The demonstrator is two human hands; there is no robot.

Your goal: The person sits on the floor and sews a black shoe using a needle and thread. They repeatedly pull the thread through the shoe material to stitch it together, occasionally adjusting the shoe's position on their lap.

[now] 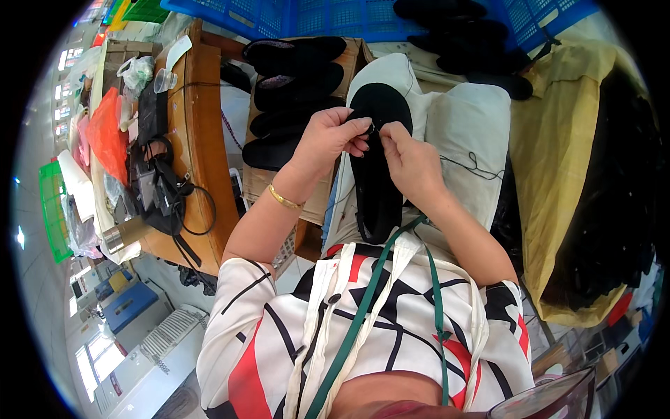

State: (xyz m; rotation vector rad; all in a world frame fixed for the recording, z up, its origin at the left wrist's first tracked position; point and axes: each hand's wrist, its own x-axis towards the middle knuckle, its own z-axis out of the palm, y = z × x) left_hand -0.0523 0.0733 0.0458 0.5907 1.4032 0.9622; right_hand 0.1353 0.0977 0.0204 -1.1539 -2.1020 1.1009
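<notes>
The black shoe (377, 185) lies lengthwise on a white cloth (467, 126) in front of the person, its wide rounded end pointing away and its other end close to the patterned shirt (398, 328). To the right of the shoe, the cloth offers a bare stretch past the right hand (413, 166), crossed by a loose dark thread (476, 169). That stretch ends near a tan sack (551, 160), whose raised edge bounds the right side. On the left, room is tighter: a cardboard surface (322, 187) bearing a row of dark shoes (300, 91) sits near the left wrist, and the edge of a wooden table (209, 140) stands farther out. Beyond the rounded end, a strip of cloth separates the shoe from a blue basket (276, 17).

The left forearm, with a gold bracelet (285, 197), angles up and inward; the left hand (340, 136) is clamped on the shoe's left edge, thumb extended toward the middle and the other fingers curled beneath it. The right forearm slants inward from the opposite side. The right hand's thumb and forefinger are drawn together over the shoe, just beside the left thumb; what lies between those tips is too small to identify. Both hands work near the shoe's rounded end, close together.
</notes>
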